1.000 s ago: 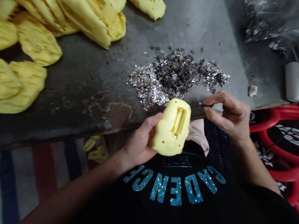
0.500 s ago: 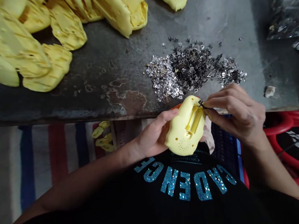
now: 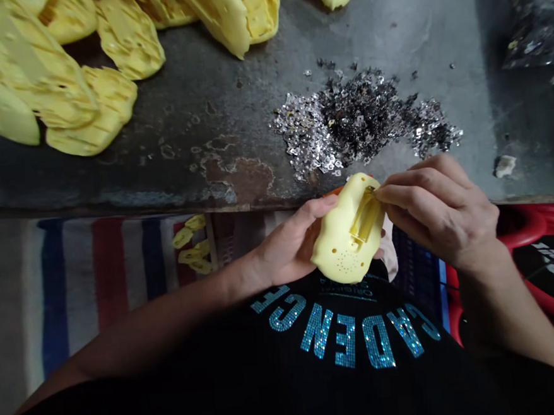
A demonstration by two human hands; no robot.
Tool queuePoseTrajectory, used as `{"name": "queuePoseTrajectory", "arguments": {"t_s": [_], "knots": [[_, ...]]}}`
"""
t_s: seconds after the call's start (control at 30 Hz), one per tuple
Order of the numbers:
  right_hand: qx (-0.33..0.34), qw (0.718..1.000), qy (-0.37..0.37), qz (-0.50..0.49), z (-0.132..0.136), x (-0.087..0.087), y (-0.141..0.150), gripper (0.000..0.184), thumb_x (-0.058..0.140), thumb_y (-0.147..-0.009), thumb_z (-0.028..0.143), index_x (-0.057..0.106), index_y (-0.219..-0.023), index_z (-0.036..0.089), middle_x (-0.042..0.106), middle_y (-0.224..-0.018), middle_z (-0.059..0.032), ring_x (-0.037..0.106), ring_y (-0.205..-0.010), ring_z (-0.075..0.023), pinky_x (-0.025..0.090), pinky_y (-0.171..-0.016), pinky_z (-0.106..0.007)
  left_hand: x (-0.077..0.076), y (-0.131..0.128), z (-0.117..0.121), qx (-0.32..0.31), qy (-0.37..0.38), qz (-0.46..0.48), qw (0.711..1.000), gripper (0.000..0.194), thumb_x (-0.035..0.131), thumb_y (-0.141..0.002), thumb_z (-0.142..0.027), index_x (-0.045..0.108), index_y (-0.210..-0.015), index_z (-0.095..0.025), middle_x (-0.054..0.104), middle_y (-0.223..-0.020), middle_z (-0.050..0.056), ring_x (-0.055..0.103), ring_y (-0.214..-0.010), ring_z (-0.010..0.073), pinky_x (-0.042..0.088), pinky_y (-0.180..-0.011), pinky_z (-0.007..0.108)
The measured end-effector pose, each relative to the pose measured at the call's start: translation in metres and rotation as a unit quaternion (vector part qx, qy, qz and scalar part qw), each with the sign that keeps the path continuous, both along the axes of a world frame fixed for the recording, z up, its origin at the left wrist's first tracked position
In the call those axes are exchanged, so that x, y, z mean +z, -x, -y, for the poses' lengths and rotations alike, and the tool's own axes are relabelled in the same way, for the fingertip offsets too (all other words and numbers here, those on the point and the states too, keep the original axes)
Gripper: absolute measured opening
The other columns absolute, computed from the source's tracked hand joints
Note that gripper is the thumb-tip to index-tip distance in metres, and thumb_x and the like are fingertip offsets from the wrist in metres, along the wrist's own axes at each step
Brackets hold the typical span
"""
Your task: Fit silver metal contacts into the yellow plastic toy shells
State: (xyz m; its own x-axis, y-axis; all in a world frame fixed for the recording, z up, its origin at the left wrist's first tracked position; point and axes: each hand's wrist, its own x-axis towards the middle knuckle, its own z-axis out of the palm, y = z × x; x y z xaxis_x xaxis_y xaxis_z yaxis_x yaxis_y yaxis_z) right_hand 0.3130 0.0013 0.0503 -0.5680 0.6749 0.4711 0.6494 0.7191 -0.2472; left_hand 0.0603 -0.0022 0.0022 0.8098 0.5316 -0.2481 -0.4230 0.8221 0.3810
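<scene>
My left hand (image 3: pixel 296 244) is closed around a yellow plastic shell (image 3: pixel 339 247), holding it just off the table's front edge. A long battery slot, several small holes and a speaker-like dot pattern show on its face. At the slot's upper end, my right hand (image 3: pixel 441 208) pinches a small metal battery contact (image 3: pixel 369 190), which sits at the slot's end wall. Its fingertips hide part of the contact. Beyond the hands, a heap of small shiny metal contacts (image 3: pixel 360 119) is spread on the table.
Several yellow shells (image 3: pixel 75 114) are piled at the table's back left. A clear bag of metal pieces (image 3: pixel 536 18) lies at the right. The grey metal table (image 3: pixel 182 138) has a worn edge. Below are a striped sheet (image 3: pixel 110 270) and red round seats (image 3: pixel 544 233).
The metal contact has moved from above the slot's rim down into the slot's upper end. My right fingertips have come closer over the shell. The whole view has shifted slightly.
</scene>
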Motion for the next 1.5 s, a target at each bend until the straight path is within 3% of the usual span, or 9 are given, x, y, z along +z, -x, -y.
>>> {"name": "queuePoseTrajectory", "arguments": {"t_s": [0.13, 0.37, 0.57, 0.7, 0.87, 0.97, 1.2, 1.37, 1.5], "knots": [[-0.001, 1.000, -0.004, -0.011, 0.002, -0.002, 0.001, 0.035, 0.078, -0.107, 0.018, 0.074, -0.137, 0.036, 0.087, -0.115, -0.0035, 0.074, -0.091, -0.0245, 0.059, -0.079, -0.045, -0.001, 0.001, 0.000, 0.001, -0.004, -0.007, 1.000, 0.085, 0.079, -0.102, -0.064, 0.056, -0.172, -0.022, 0.083, -0.145, 0.019, 0.080, -0.135, 0.0410, 0.062, -0.121, 0.059], [-0.018, 0.996, -0.018, -0.083, 0.005, -0.002, 0.005, 0.037, 0.077, -0.105, 0.008, 0.076, -0.136, 0.027, 0.087, -0.113, -0.0059, 0.077, -0.090, -0.0235, 0.062, -0.082, -0.043, 0.001, 0.001, -0.001, -0.007, 0.001, 0.000, 1.000, 0.099, 0.082, -0.098, -0.066, 0.047, -0.179, -0.020, 0.083, -0.144, 0.021, 0.082, -0.131, 0.0426, 0.066, -0.113, 0.057], [-0.023, 0.998, -0.014, -0.061, 0.004, -0.004, 0.010, 0.040, 0.074, -0.108, 0.013, 0.075, -0.142, 0.035, 0.087, -0.116, -0.0050, 0.076, -0.090, -0.0249, 0.060, -0.081, -0.046, 0.003, -0.001, 0.000, 0.005, -0.011, 0.009, 1.000, 0.093, 0.080, -0.100, -0.066, 0.051, -0.177, -0.023, 0.081, -0.148, 0.020, 0.079, -0.137, 0.0415, 0.065, -0.115, 0.056], [-0.019, 0.998, -0.017, -0.064, 0.006, -0.005, 0.012, 0.039, 0.076, -0.107, 0.012, 0.076, -0.140, 0.034, 0.087, -0.116, -0.0050, 0.076, -0.090, -0.0239, 0.061, -0.081, -0.045, 0.000, 0.002, 0.000, 0.023, -0.006, -0.015, 1.000, 0.091, 0.085, -0.096, -0.065, 0.057, -0.172, -0.023, 0.078, -0.154, 0.019, 0.076, -0.141, 0.0402, 0.063, -0.117, 0.052], [-0.054, 0.986, 0.064, -0.146, 0.006, 0.002, 0.010, 0.032, 0.079, -0.106, 0.016, 0.082, -0.131, 0.035, 0.087, -0.116, -0.0038, 0.080, -0.099, -0.0248, 0.064, -0.088, -0.045, 0.001, 0.001, 0.000, 0.032, 0.003, -0.030, 0.999, 0.096, 0.090, -0.092, -0.066, 0.058, -0.170, -0.021, 0.078, -0.154, 0.019, 0.077, -0.140, 0.0389, 0.065, -0.112, 0.046], [-0.037, 0.965, 0.185, -0.184, -0.001, 0.007, 0.005, 0.027, 0.087, -0.103, 0.028, 0.084, -0.130, 0.032, 0.086, -0.121, -0.0056, 0.080, -0.106, -0.0265, 0.066, -0.086, -0.043, 0.006, 0.000, 0.002, 0.044, -0.013, -0.054, 0.997, 0.095, 0.091, -0.091, -0.064, 0.059, -0.169, -0.021, 0.081, -0.149, 0.017, 0.080, -0.134, 0.0381, 0.067, -0.107, 0.044], [-0.020, 0.891, 0.387, -0.239, -0.016, 0.014, -0.002, 0.025, 0.091, -0.099, 0.041, 0.084, -0.123, 0.036, 0.085, -0.115, -0.0026, 0.078, -0.092, -0.0243, 0.068, -0.079, -0.043, 0.008, 0.004, 0.009, 0.087, -0.041, -0.120, 0.988, 0.081, 0.098, -0.086, -0.053, 0.070, -0.159, -0.031, 0.084, -0.142, 0.008, 0.084, -0.117, 0.0281, 0.068, -0.085, 0.031], [-0.004, 0.802, 0.502, -0.325, -0.017, 0.014, 0.001, 0.026, 0.096, -0.095, 0.039, 0.086, -0.118, 0.033, 0.085, -0.110, -0.0021, 0.080, -0.096, -0.0234, 0.071, -0.086, -0.041, 0.003, 0.005, 0.009, 0.076, -0.034, -0.098, 0.992, 0.081, 0.093, -0.089, -0.055, 0.068, -0.161, -0.031, 0.085, -0.139, 0.009, 0.083, -0.122, 0.0315, 0.070, -0.096, 0.039], [0.009, 0.770, 0.515, -0.375, -0.017, 0.009, 0.002, 0.027, 0.098, -0.095, 0.036, 0.086, -0.116, 0.026, 0.086, -0.106, -0.0022, 0.082, -0.097, -0.0195, 0.070, -0.087, -0.033, 0.006, 0.002, 0.008, 0.071, -0.048, -0.075, 0.993, 0.083, 0.089, -0.094, -0.056, 0.063, -0.168, -0.031, 0.085, -0.141, 0.011, 0.082, -0.127, 0.0337, 0.069, -0.106, 0.046]]}}
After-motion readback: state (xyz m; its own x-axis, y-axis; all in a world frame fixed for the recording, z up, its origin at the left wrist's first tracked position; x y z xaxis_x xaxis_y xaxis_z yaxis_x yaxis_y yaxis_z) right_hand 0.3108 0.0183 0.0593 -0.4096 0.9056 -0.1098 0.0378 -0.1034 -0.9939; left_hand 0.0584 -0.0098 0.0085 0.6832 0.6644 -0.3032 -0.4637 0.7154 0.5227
